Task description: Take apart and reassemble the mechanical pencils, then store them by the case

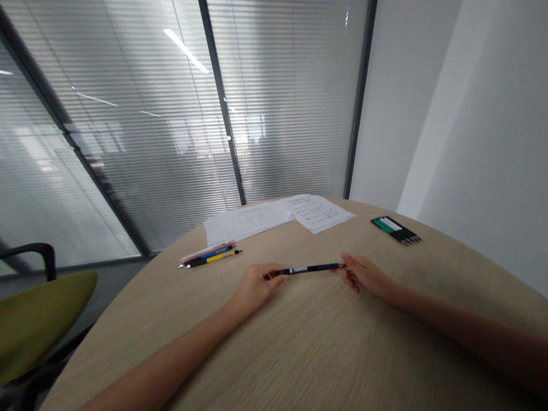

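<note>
Up behind everything stands the big glass partition (278,114) with its pale blinds, dark frame posts slanting through it, and the white wall (398,114) meets it on your right. In front of you spreads the round-edged wooden table (274,354), with a green chair (47,319) off its left side. At the far edge lie printed papers (321,214), one sheet overlapping the others.

And here are your hands, in the middle! Your left hand (256,283) has thumb and fingers pinching one end of the dark pen (315,268); your right hand (363,275) pinches the other end between thumb and fingertips, the remaining fingers curled below. That pen stretches almost level between the two, a light label on its barrel.

Over to the right, beyond your right hand, black pens with green and white markings (396,230) lie side by side. On the left, near the papers, rest a blue pen (217,252), a yellow-and-black pen (219,257) and a reddish one alongside.
</note>
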### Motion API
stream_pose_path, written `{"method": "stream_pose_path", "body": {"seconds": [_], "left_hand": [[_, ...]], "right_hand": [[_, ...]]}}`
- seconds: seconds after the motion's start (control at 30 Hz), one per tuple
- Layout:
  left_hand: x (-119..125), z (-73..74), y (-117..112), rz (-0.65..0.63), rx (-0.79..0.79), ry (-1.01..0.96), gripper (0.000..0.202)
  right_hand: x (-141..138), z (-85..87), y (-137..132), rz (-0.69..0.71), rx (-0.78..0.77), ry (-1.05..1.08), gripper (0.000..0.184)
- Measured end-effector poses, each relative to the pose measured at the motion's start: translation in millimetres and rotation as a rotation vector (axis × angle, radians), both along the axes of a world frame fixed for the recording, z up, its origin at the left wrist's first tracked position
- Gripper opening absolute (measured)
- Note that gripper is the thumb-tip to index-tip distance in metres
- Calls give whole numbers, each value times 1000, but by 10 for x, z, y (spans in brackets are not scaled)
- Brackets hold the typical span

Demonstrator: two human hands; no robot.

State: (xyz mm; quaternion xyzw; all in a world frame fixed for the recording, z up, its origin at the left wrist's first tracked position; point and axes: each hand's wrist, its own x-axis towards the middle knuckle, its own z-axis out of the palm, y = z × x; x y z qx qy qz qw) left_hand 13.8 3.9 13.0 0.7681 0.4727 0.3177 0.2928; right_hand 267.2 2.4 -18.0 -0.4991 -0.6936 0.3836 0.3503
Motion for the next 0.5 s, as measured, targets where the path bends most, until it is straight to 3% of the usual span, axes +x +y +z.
{"method": "stream_pose_path", "body": {"seconds": [0.2,0.5], "left_hand": [[-15,-9,63,60,-153,-177,29],[-35,-65,110,14,-221,-174,29]], "right_hand": [[-19,1,40,-12,95,205,45],[-37,38,16,-35,59,142,26]]}}
